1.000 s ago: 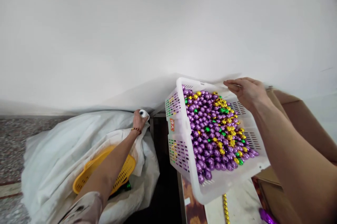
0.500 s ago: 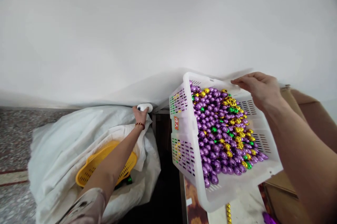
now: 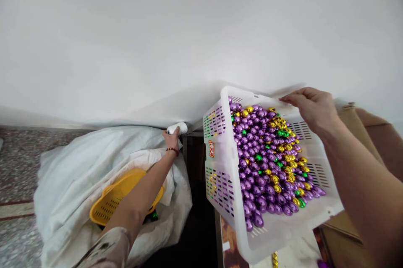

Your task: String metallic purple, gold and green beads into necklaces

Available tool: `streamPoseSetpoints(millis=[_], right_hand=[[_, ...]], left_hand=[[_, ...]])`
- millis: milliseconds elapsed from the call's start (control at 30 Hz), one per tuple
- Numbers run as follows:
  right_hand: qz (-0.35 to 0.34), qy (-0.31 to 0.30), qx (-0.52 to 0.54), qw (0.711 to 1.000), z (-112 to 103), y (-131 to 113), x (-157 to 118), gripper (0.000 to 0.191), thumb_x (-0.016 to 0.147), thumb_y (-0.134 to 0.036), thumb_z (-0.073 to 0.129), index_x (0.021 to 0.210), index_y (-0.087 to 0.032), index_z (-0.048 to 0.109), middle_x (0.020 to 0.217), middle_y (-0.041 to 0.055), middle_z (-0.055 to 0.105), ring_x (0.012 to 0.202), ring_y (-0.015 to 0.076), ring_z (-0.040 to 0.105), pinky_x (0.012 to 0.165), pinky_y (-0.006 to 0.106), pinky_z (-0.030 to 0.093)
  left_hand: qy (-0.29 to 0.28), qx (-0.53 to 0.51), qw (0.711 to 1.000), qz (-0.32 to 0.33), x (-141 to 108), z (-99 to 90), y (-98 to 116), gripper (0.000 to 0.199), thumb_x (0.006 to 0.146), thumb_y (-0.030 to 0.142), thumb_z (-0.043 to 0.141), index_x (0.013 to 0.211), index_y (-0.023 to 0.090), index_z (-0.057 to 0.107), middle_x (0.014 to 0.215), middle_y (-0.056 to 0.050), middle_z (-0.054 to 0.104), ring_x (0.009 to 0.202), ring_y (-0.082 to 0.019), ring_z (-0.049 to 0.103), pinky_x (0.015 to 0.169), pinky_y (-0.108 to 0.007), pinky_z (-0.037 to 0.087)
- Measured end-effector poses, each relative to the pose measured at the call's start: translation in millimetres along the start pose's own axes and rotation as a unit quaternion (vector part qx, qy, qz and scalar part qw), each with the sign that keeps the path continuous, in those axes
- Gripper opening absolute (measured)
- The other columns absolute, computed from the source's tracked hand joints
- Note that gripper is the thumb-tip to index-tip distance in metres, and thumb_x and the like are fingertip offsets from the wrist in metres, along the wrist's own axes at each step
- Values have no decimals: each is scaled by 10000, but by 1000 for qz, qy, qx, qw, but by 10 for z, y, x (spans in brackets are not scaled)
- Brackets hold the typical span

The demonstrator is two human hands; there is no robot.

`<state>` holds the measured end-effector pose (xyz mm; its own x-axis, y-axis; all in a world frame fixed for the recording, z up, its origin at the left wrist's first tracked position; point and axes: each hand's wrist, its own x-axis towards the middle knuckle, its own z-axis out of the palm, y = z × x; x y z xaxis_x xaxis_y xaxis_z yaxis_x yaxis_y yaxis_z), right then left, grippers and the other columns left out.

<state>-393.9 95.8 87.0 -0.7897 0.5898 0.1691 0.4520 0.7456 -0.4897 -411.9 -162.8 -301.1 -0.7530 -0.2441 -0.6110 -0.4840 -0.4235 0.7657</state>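
By the foot of the wall, my left hand (image 3: 172,138) is closed around a small white roll (image 3: 180,127), perhaps a spool; a dark spot shows at its near end. My right hand (image 3: 315,108) pinches the far rim of a white plastic basket (image 3: 252,247), which tilts toward me. Shiny beads (image 3: 261,158), mostly purple with some gold and green, fill much of the basket. Under my left forearm lies a yellow slotted basket (image 3: 110,201) inside a large white sack (image 3: 69,167).
A table (image 3: 231,234) with a patterned edge supports the white basket. Cardboard boxes (image 3: 368,133) stand at the right. A gold bead strand (image 3: 275,259) lies on the table near me. The white wall (image 3: 157,41) rises behind, and speckled floor (image 3: 19,163) shows at the left.
My left hand has shifted slightly right with the white roll, which now lies more sideways. The white basket and my right hand appear slightly farther right.
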Motion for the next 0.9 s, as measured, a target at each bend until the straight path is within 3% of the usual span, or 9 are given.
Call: streamPoseSetpoints(millis=[233,367,533,667,900], right_hand=[[16,-11,19,1000,-24,13,-12,32,727,-186,715,701,-168,716,636,-23,626,666,123,508,668,282,369],[-11,-1,25,1000,-32,-5,-23,55,751,-164,695,703,-166,720,661,-8,654,696,131,546,733,295,430],[-37,24,129,991,-43,-66,-1,87,767,-129,658,689,-157,685,721,30,711,739,148,647,832,331,535],[-103,38,187,976,-12,-358,-95,93,772,-111,645,698,-161,671,744,32,716,781,151,679,851,319,553],[-185,18,205,961,74,-918,-402,124,831,-153,619,732,-207,670,783,34,713,838,189,691,920,381,559]], left_hand=[[-2,-36,998,-51,-189,-105,-43,476,760,308,773,1047,220,404,1132,-91,575,1006,-197,646,743,-329,613],[-22,-46,997,-50,-265,-244,72,489,713,330,773,1055,218,442,1099,-68,579,949,-177,634,695,-278,587],[-95,-79,992,-38,-351,-623,464,483,631,365,784,999,199,519,918,-12,601,791,-138,615,634,-237,559],[-108,-138,984,-23,-318,-1022,851,455,609,348,798,939,204,519,865,13,606,762,-132,618,642,-238,568],[-66,-227,971,-24,-324,-1452,1621,177,830,352,637,923,209,589,895,-15,683,895,-192,668,655,-249,597]])
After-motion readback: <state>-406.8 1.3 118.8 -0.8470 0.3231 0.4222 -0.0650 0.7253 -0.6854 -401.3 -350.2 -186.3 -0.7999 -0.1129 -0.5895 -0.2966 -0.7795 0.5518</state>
